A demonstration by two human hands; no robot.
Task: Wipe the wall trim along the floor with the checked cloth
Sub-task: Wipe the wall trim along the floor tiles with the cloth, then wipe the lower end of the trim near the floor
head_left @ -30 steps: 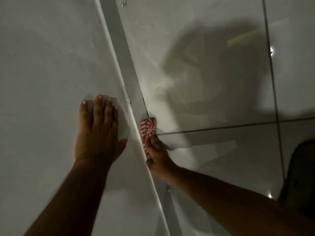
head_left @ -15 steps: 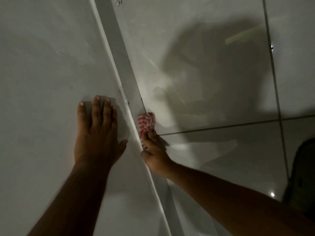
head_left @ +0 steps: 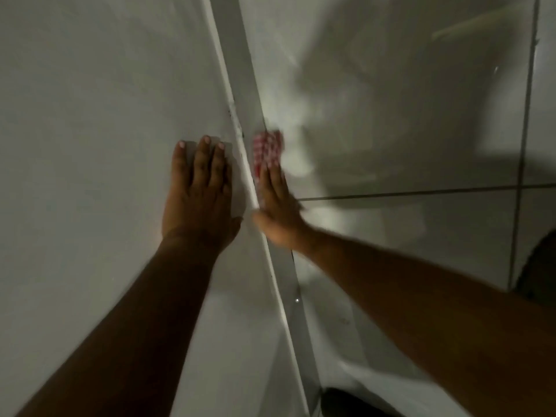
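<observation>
Your right hand [head_left: 276, 206], fingers straight, presses the checked cloth [head_left: 267, 150] against the trim [head_left: 237, 64], farther along it than a second ago, so the wipe looks to be advancing. Your left hand [head_left: 200, 194] stays spread flat on the wall [head_left: 90, 115].

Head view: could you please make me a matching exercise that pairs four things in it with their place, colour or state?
Things:
1. left hand
2. right hand
3. checked cloth
4. wall trim

Descriptions:
a. grey strip between the wall and the floor tiles
b. red and white, lying against the trim
c. laid flat on the wall
d. presses the cloth onto the trim

Pairs: 1-c; 2-d; 3-b; 4-a
</observation>
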